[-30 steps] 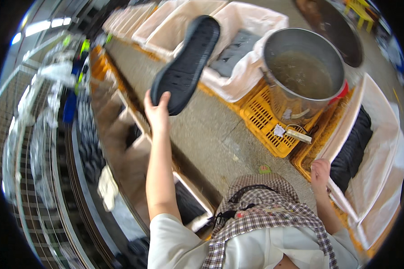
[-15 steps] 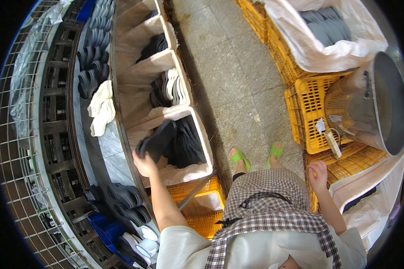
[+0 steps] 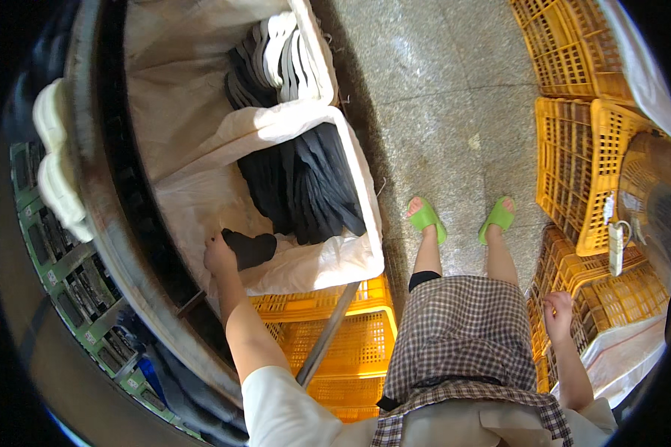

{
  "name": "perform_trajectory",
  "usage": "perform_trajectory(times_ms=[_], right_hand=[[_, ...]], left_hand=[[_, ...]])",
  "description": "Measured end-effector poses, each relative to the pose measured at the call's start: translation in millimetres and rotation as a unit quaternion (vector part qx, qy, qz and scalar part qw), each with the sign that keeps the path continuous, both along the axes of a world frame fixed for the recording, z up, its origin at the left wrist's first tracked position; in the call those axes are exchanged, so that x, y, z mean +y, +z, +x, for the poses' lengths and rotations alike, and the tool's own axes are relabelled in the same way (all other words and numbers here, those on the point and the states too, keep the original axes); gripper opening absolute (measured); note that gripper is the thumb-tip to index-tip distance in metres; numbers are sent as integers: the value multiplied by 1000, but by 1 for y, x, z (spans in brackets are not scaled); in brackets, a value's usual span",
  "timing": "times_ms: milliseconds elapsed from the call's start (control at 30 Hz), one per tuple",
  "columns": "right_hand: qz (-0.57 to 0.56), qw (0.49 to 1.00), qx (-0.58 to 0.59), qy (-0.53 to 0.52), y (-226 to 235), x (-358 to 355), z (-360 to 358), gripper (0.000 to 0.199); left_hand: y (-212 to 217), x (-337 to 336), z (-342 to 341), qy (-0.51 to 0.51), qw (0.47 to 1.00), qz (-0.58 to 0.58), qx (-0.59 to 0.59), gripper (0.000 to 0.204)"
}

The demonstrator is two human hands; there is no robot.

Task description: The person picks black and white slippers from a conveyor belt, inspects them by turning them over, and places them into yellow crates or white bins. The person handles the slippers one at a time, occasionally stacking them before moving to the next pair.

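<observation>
Grey speckled stone floor, central aisle. Yellow latticed plastic crates edge right side. Pale cloth-lined bin: black sole row packed right, lining open left. Right hand half-curled, closure unclear. Left hand pinching foot-shaped black sole over lining, near-left.
</observation>
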State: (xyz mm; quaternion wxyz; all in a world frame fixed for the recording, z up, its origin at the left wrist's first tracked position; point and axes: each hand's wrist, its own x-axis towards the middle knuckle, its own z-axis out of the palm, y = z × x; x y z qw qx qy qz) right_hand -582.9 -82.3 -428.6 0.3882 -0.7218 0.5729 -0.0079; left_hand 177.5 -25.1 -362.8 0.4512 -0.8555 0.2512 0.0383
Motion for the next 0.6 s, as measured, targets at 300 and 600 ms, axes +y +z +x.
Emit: perform_trajectory(times_ms=[300,600], right_hand=[[90,994,57,40,-50,16,78,10],[154,981,69,92,-76,19,130,9]], left_hand=[[-182,-8,112,35,990,71,120,26],[-185,18,173,285,826,-302,381,88]])
